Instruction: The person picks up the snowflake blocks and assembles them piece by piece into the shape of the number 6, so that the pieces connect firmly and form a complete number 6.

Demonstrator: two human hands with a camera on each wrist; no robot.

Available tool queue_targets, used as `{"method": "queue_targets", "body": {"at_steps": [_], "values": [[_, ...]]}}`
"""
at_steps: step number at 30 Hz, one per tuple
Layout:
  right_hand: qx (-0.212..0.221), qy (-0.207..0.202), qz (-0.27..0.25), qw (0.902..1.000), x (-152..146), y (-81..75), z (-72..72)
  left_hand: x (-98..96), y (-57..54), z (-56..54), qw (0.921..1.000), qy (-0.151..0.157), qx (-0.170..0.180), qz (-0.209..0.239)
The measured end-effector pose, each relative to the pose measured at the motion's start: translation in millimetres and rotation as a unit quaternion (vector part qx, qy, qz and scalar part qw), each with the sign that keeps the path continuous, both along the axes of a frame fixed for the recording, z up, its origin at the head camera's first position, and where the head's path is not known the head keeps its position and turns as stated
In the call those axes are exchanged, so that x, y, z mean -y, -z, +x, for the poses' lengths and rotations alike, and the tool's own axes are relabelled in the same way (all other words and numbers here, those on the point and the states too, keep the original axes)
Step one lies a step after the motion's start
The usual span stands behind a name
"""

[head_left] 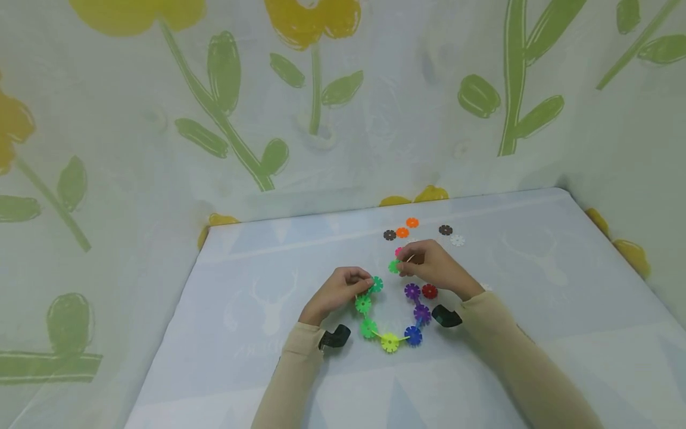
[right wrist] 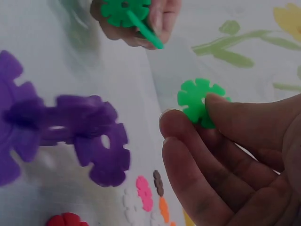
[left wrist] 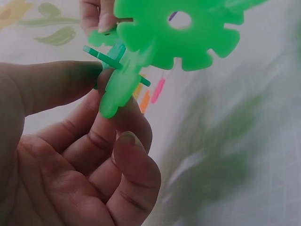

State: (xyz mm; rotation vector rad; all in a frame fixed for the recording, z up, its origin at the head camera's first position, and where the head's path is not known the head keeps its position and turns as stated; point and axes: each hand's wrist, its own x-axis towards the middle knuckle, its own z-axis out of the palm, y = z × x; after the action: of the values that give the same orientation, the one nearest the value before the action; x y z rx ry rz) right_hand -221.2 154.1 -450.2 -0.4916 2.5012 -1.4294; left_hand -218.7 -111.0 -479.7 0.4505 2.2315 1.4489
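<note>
1. Centre of the head view: left hand [head_left: 337, 292] pinches the disc chain [head_left: 390, 345] at its teal end.
2. Right of it, right hand [head_left: 436, 267] pinches a green disc [head_left: 393, 266].
3. Uneven pulling could pop linked slots apart.

One left hand [head_left: 340, 292], one right hand [head_left: 436, 267], two black wrist cameras [head_left: 446, 316]. In the chain [head_left: 387, 344], face-on: three green discs [head_left: 368, 330] at left, one yellow disc [head_left: 389, 346] near, one blue disc [head_left: 410, 338] and two purple discs [head_left: 421, 316] at right; edge-on links [head_left: 402, 339] too hidden to count. Held at right, one separate green disc [right wrist: 192, 96]. Right, one red disc [head_left: 426, 292]. Farther, two orange discs [head_left: 409, 223], two brown discs [head_left: 443, 230], one pink disc [right wrist: 143, 193], at least two white discs [head_left: 454, 242].
</note>
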Motion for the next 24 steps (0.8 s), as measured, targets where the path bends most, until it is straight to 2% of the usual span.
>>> {"method": "queue_targets", "body": {"at_steps": [5, 10, 24], "values": [[-0.025, -0.021, 0.014, 0.9994, 5.3, 5.1, 3.1, 0.8, 0.2, -0.1, 1.0000, 0.002, 0.001, 0.009], [-0.026, -0.037, 0.025, 0.9987, 8.9, 6.5, 5.4, 0.6, 0.0, -0.5, 0.9999, 0.005, 0.003, 0.013], [-0.049, -0.055, 0.034, 0.9967, 18.8, 5.6, 10.6, -0.6, 0.1, -1.0, 0.9995, 0.006, 0.011, 0.028]]}}
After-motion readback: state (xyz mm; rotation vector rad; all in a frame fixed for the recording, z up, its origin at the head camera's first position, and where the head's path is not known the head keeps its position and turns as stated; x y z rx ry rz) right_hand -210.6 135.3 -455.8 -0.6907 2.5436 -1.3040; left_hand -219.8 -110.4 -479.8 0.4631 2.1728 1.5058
